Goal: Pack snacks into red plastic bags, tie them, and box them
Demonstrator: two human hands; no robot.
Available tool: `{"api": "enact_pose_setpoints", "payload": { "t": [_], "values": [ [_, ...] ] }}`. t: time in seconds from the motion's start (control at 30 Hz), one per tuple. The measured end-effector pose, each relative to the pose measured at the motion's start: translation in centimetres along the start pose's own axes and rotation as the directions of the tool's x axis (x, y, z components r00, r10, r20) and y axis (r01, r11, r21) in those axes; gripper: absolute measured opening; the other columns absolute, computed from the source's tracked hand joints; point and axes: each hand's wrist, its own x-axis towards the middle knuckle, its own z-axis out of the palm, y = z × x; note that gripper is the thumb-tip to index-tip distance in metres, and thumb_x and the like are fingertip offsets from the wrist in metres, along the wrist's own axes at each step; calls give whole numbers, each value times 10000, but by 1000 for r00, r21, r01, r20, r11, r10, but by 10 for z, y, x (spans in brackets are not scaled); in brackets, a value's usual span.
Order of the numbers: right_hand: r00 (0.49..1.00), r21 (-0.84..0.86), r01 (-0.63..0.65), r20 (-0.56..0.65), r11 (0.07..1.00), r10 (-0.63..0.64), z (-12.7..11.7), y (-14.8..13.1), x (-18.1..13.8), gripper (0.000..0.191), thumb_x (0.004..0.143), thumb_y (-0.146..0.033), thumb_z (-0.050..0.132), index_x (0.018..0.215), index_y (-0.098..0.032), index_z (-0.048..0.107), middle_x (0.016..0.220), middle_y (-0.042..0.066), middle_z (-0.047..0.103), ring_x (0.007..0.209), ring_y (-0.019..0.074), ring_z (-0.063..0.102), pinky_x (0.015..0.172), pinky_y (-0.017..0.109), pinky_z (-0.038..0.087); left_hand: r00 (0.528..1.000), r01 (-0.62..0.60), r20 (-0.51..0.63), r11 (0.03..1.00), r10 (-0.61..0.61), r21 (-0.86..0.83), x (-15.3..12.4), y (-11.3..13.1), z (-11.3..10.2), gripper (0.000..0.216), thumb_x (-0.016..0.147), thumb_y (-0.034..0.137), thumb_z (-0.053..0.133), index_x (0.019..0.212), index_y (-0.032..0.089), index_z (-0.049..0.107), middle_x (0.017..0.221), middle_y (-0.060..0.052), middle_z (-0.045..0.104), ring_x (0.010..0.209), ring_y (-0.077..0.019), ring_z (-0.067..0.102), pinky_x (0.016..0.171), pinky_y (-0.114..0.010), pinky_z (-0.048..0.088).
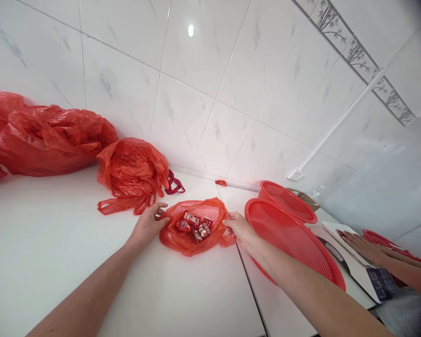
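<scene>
A red plastic bag (192,247) lies with its mouth spread on the white table, between my two hands. Inside are several small red-and-white wrapped packets (204,229) with printed lettering. My left hand (149,225) is at the bag's left rim, thumb and fingers closed on the thin plastic. On the opposite side, my right hand (241,230) pinches the right rim, and a crumpled bit of plastic hangs below its fingers. Just behind my left hand sits a bundle of red plastic bags (135,166), their handles trailing forward.
A larger heap of red bags (52,140) lies against the tiled wall at left. Two red perforated baskets (287,234) stand right, beyond the table seam. Farther right, another person's hands (363,248) rest on a white board. A dark red strap (174,183) lies behind.
</scene>
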Motion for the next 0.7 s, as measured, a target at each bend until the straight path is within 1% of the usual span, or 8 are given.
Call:
{"api": "enact_pose_setpoints", "payload": {
  "t": [0.07,0.13,0.2,0.33,0.47,0.53,0.6,0.7],
  "values": [
    [999,62,16,-36,998,-14,-12,-13,1,145,667,-215,539,807,-197,508,608,-26,545,445,79,445,433,208,365,992,-15,-129,1000,14,-6,3,9,-4,431,728,433,567,1103,226,528,904,-18,562,771,-172,561,733,-311,474],
    [996,105,59,-79,993,-51,-26,-28,2,132,658,-235,552,779,-194,518,602,-35,533,441,67,419,424,197,336,967,-30,-253,999,24,-24,9,25,-12,415,732,431,566,1085,214,533,924,-28,566,785,-174,560,729,-306,473],
    [988,128,105,-125,986,-89,-41,-42,1,114,644,-245,566,739,-193,530,585,-43,515,447,63,410,423,192,320,948,-58,-315,998,48,-24,16,47,-21,405,730,421,575,1073,210,538,932,-32,570,770,-168,556,703,-298,473],
    [967,99,179,-200,979,-156,-70,-66,-2,95,639,-261,586,699,-188,574,557,-42,506,450,68,399,423,199,320,943,-181,-284,984,174,2,30,97,-42,378,725,346,589,1079,225,540,906,-22,577,706,-147,541,649,-286,468],
    [947,35,247,-220,968,-234,-92,-83,-3,127,655,-286,628,726,-180,632,584,-26,549,469,66,404,432,197,325,936,-282,-229,959,268,-29,39,139,-59,362,709,283,606,1062,225,548,898,-25,596,721,-155,561,644,-292,475],
    [941,59,276,-218,959,-257,-99,-89,-2,152,662,-294,650,761,-179,651,581,-25,556,463,66,415,425,196,325,929,-306,-232,951,289,-41,40,152,-65,352,701,270,620,1046,226,560,900,-26,601,730,-160,573,648,-295,478],
    [939,127,314,-190,941,-288,-104,-93,-3,186,684,-315,663,818,-185,657,609,-14,585,481,76,463,443,200,367,929,-313,-227,948,293,-54,39,160,-68,344,703,275,628,1039,232,567,917,-28,607,743,-164,586,651,-294,482],
    [932,255,358,-162,898,-325,-112,-94,-11,285,735,-379,656,976,-230,627,833,31,674,684,137,614,600,245,494,928,-308,-228,951,294,-27,28,160,-74,323,742,322,610,1051,238,563,968,-27,617,826,-173,594,695,-295,488]
  ]
}}
